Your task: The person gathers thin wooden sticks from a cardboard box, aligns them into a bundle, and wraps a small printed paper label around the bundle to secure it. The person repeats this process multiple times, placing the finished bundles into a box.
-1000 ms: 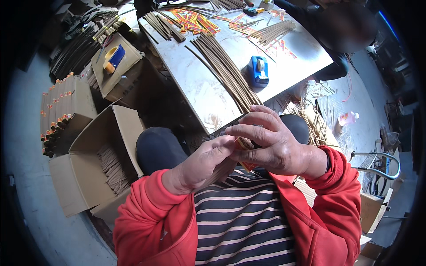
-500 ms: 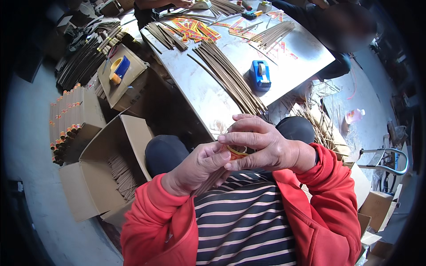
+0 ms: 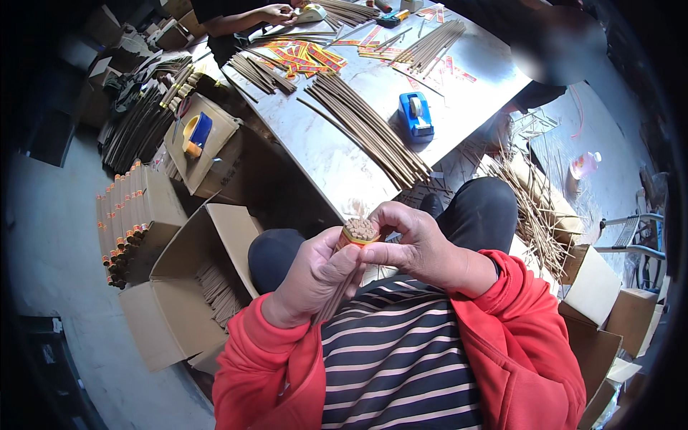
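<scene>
A bundle of thin brown incense sticks (image 3: 360, 229) is held in front of my chest, its round end tilted up toward me. A red and yellow paper band wraps it just below that end. My left hand (image 3: 315, 269) is closed around the bundle, thumb lying on the band. Thumb and fingers of my right hand (image 3: 423, 247) pinch the band from the right side. Farther off on the white table (image 3: 308, 165) lies a row of loose sticks (image 3: 365, 129), and right of it stands a blue tape dispenser (image 3: 416, 116).
Red and yellow paper labels (image 3: 304, 57) lie at the table's far side. An open cardboard box (image 3: 179, 287) with sticks inside stands left of my knee, near stacked banded bundles (image 3: 125, 215). A co-worker's hand (image 3: 278, 13) is at the far left. Scattered sticks (image 3: 534, 222) lie right.
My right hand has drawn back from over the bundle's top to its right side, uncovering the stick ends. The view has shifted slightly.
</scene>
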Action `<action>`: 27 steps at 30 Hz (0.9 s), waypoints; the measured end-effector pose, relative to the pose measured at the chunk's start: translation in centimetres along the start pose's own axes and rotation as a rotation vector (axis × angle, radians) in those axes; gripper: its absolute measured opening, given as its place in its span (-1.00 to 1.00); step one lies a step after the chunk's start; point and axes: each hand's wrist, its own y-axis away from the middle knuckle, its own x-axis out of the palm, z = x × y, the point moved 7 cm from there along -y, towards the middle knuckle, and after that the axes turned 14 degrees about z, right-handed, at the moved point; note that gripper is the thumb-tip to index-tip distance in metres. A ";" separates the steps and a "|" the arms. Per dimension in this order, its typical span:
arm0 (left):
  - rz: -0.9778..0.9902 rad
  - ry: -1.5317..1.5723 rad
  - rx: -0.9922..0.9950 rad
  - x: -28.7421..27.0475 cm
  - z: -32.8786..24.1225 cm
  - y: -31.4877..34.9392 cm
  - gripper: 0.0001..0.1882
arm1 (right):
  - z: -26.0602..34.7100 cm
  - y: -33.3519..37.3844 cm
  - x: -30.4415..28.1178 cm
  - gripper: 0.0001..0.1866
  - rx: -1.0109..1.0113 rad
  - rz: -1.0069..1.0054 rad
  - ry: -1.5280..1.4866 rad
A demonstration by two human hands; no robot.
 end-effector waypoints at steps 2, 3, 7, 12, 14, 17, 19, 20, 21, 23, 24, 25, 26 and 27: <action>0.016 0.002 0.037 0.1 -0.2 -0.2 -0.41 | -0.2 -0.2 0.1 -0.72 -0.052 0.025 -0.011; 0.024 0.004 0.055 0.1 -0.4 -0.2 -0.40 | -0.2 -0.2 0.2 -0.73 -0.078 0.038 -0.017; 0.046 0.021 0.033 0.0 -0.5 -0.3 -0.38 | 0.2 -0.4 0.0 -0.80 -0.130 0.074 0.019; 0.044 0.074 0.043 -0.1 -0.2 -0.5 -0.39 | 0.0 -0.7 -0.3 -0.82 -0.188 0.129 0.019; 0.089 0.097 0.020 0.0 0.0 -0.5 -0.40 | -0.7 -0.9 -0.5 -0.80 -0.161 0.133 -0.044; 0.153 0.131 -0.003 0.0 -0.1 -0.7 -0.39 | -1.5 -1.2 -0.9 -0.73 -0.097 0.083 -0.195; 0.212 0.172 -0.005 0.2 -0.1 -0.9 -0.40 | -0.9 -1.4 -1.1 -0.64 -0.109 0.032 -0.226; 0.249 0.201 -0.001 0.4 0.0 -0.9 -0.42 | 0.0 -1.6 -1.3 -0.56 -0.163 0.048 -0.094; 0.287 0.230 0.002 0.6 0.0 -1.0 -0.43 | 0.5 -1.7 -1.4 -0.56 -0.246 0.072 0.024; 0.306 0.268 -0.005 1.0 -0.1 -1.0 -0.44 | 1.3 -1.4 -1.3 -0.55 -0.406 0.117 0.260; 0.315 0.287 -0.008 1.3 -0.1 -1.0 -0.44 | 1.2 -1.3 -1.4 -0.59 -0.385 0.109 0.242; 0.276 0.229 0.017 1.2 -0.4 -1.2 -0.44 | 1.1 -1.2 -1.5 -0.59 -0.362 0.087 0.242; 0.237 0.170 0.042 1.1 -0.7 -1.4 -0.44 | 1.0 -1.1 -1.6 -0.59 -0.340 0.065 0.242; 0.197 0.112 0.068 0.9 -0.9 -1.5 -0.44 | 0.8 -1.0 -1.6 -0.59 -0.317 0.044 0.242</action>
